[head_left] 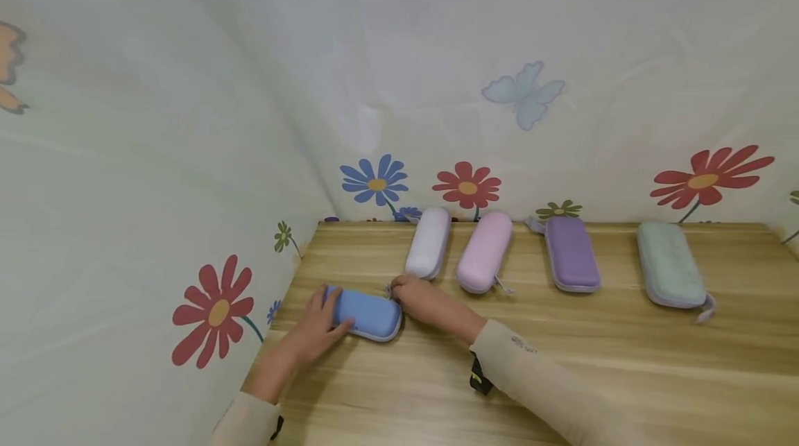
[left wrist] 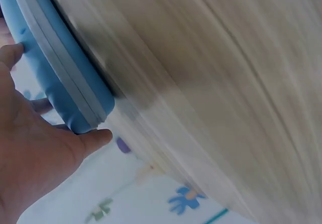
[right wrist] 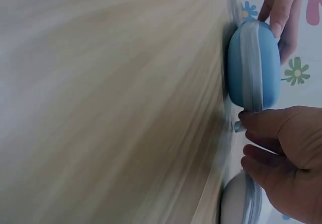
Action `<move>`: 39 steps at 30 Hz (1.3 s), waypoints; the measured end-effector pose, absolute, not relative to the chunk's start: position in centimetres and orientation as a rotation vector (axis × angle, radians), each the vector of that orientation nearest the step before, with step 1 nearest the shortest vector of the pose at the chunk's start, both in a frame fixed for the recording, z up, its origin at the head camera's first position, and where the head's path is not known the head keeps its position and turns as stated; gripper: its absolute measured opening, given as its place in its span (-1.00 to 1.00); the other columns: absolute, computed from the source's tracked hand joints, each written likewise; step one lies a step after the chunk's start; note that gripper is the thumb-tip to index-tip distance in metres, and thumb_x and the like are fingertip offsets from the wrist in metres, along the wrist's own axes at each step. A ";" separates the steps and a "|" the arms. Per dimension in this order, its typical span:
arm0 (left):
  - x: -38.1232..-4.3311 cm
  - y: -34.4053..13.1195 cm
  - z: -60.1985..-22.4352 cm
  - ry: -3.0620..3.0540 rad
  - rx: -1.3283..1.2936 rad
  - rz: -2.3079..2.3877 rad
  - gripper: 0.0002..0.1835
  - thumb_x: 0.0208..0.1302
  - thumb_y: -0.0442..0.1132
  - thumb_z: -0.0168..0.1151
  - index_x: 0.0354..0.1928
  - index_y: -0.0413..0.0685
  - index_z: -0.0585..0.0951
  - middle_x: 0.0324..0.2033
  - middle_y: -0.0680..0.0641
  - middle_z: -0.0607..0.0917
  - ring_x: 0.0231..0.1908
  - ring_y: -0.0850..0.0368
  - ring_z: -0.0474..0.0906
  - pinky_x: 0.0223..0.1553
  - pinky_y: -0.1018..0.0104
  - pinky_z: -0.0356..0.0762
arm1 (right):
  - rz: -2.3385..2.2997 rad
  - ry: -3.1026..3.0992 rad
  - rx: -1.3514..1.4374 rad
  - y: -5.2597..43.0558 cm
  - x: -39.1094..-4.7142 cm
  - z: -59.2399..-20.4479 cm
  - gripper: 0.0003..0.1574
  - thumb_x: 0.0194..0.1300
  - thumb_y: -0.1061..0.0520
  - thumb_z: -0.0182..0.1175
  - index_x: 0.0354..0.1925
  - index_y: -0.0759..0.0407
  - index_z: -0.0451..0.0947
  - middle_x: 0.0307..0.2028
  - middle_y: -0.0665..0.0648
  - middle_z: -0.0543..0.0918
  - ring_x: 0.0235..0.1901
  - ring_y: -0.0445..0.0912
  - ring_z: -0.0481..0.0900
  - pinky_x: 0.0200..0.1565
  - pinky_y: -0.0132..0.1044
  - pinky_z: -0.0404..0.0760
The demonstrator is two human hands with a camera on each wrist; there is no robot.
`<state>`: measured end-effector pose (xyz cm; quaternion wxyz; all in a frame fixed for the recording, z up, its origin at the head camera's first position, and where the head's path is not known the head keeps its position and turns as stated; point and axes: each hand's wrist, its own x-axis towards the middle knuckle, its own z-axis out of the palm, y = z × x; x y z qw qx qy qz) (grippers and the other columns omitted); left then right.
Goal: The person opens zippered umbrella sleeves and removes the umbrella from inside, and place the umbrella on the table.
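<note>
A blue zip case (head_left: pixel 368 314) with a grey zip band lies on the wooden table at the left. My left hand (head_left: pixel 315 329) grips its left end, with the thumb along the near side and fingers over the far side. At the case's far right corner, my right hand (head_left: pixel 429 304) pinches the small grey zipper pull (right wrist: pixel 238 127) between thumb and fingertips. The zip band (left wrist: pixel 60 58) looks closed along the side in the left wrist view. Just beyond the right fingertips lies a white case (head_left: pixel 428 243).
Further right lie a pink case (head_left: pixel 485 250), a purple case (head_left: pixel 571 254) and a pale green case (head_left: pixel 671 266), each with a strap or pull. A floral curtain (head_left: pixel 424 85) borders the table (head_left: pixel 562 376) at the back and left.
</note>
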<state>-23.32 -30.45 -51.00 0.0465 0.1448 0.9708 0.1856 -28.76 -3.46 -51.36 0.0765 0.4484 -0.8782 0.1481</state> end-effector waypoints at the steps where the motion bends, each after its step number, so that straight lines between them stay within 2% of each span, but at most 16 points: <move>1: -23.1 -30.0 -50.9 2.963 0.451 0.565 -0.17 0.51 0.11 0.13 0.54 -0.31 0.14 0.47 -0.57 0.01 0.45 -0.58 -0.03 0.35 -0.40 0.14 | 0.439 -2.596 1.350 -2.8 -28.3 -51.4 -0.78 0.48 0.32 0.13 -0.10 0.28 0.72 -0.05 0.17 0.68 -0.06 -0.03 0.65 -0.02 -0.29 0.63; 3: -22.8 -29.0 -50.8 2.964 0.472 0.551 -0.17 0.49 0.13 0.14 0.54 -0.28 0.16 0.48 -0.55 0.03 0.45 -0.56 0.01 0.35 -0.39 0.15 | 0.406 -2.536 1.349 -1.5 -27.4 -51.4 -0.82 0.44 0.34 0.15 -0.16 0.30 0.70 -0.05 0.20 0.65 -0.06 -0.01 0.62 0.00 -0.26 0.61; 6: -22.2 -27.1 -50.5 2.949 0.501 0.510 -0.15 0.47 0.17 0.15 0.55 -0.22 0.18 0.49 -0.50 0.06 0.45 -0.52 0.06 0.36 -0.36 0.18 | 0.250 -2.490 1.297 0.6 -26.0 -51.5 -0.87 0.40 0.32 0.19 -0.20 0.33 0.68 0.08 0.28 0.60 0.08 0.06 0.57 0.15 -0.20 0.56; 9: -21.6 -25.2 -50.2 2.945 0.541 0.478 -0.14 0.44 0.21 0.17 0.53 -0.21 0.22 0.47 -0.48 0.12 0.42 -0.51 0.13 0.34 -0.37 0.19 | 0.128 -2.496 1.222 2.6 -24.9 -51.5 -0.84 0.33 0.22 0.29 -0.22 0.33 0.69 0.24 0.35 0.51 0.28 0.17 0.45 0.31 -0.10 0.45; 11: -21.3 -23.8 -50.0 2.948 0.577 0.451 -0.13 0.42 0.24 0.19 0.51 -0.22 0.25 0.44 -0.48 0.16 0.39 -0.50 0.17 0.33 -0.37 0.20 | 0.105 -2.538 1.169 4.1 -24.4 -51.3 -0.82 0.30 0.14 0.32 -0.22 0.25 0.70 0.32 0.32 0.46 0.38 0.19 0.35 0.36 -0.03 0.38; 16: -21.0 -20.2 -49.8 2.971 0.741 0.277 -0.09 0.38 0.38 0.11 0.43 -0.25 0.33 0.31 -0.43 0.32 0.31 -0.42 0.30 0.25 -0.32 0.32 | 0.192 -2.560 1.124 8.3 -23.9 -51.3 -0.90 0.29 0.06 0.38 -0.31 0.05 0.70 0.40 0.21 0.40 0.48 0.23 0.18 0.38 0.22 0.25; 20: -21.3 -17.2 -50.0 2.953 0.933 0.150 -0.08 0.39 0.43 0.01 0.39 -0.26 0.34 0.24 -0.33 0.41 0.26 -0.29 0.37 0.23 -0.19 0.41 | 0.251 -2.492 1.145 11.5 -23.8 -51.6 -0.87 0.24 0.07 0.46 -0.38 -0.03 0.67 0.40 0.19 0.41 0.49 0.25 0.17 0.34 0.34 0.25; 23: -21.7 -14.9 -50.4 2.891 1.138 0.031 -0.12 0.45 0.41 -0.09 0.46 -0.19 0.28 0.37 -0.26 0.36 0.37 -0.22 0.29 0.32 -0.18 0.32 | 0.257 -2.485 1.123 13.8 -23.6 -51.8 -0.86 0.24 0.10 0.46 -0.39 -0.05 0.65 0.42 0.18 0.40 0.49 0.26 0.17 0.34 0.37 0.21; 26: -22.1 -12.6 -51.0 2.833 1.322 -0.109 -0.14 0.52 0.37 -0.22 0.61 -0.05 0.08 0.57 -0.17 0.12 0.52 -0.21 0.08 0.41 -0.27 0.14 | 0.225 -2.464 1.083 16.0 -23.5 -51.9 -0.88 0.21 0.13 0.46 -0.38 -0.02 0.67 0.41 0.21 0.41 0.46 0.28 0.21 0.32 0.39 0.23; 28: -22.3 -11.3 -51.4 2.823 1.403 -0.180 -0.15 0.54 0.36 -0.27 0.65 0.05 -0.06 0.62 -0.07 -0.06 0.57 -0.21 -0.07 0.41 -0.36 0.07 | 0.182 -2.454 1.064 17.4 -23.6 -51.9 -0.92 0.21 0.16 0.44 -0.32 0.01 0.70 0.41 0.23 0.40 0.45 0.30 0.22 0.31 0.40 0.24; 30: -22.5 -10.2 -51.6 2.823 1.458 -0.204 -0.18 0.56 0.33 -0.29 0.66 0.11 -0.14 0.63 -0.03 -0.16 0.58 -0.21 -0.18 0.42 -0.36 0.03 | 0.163 -2.443 1.039 18.6 -23.6 -51.9 -0.87 0.18 0.18 0.45 -0.26 0.02 0.72 0.41 0.25 0.39 0.44 0.31 0.24 0.29 0.41 0.26; 33: -22.9 -8.5 -51.7 2.835 1.525 -0.215 -0.20 0.57 0.30 -0.25 0.66 0.16 -0.16 0.63 -0.01 -0.17 0.59 -0.19 -0.25 0.43 -0.34 0.03 | 0.139 -2.468 1.001 20.2 -23.8 -51.9 -0.82 0.20 0.21 0.43 -0.20 0.01 0.73 0.44 0.24 0.34 0.46 0.31 0.20 0.32 0.40 0.21; 39: -23.2 -6.3 -51.7 2.879 1.521 -0.275 -0.27 0.60 0.25 -0.27 0.65 0.25 -0.14 0.63 0.02 -0.08 0.59 -0.13 -0.18 0.46 -0.28 0.02 | 0.145 -2.491 0.982 22.2 -24.0 -52.0 -0.86 0.23 0.25 0.40 -0.27 0.02 0.69 0.44 0.25 0.34 0.46 0.31 0.18 0.33 0.40 0.17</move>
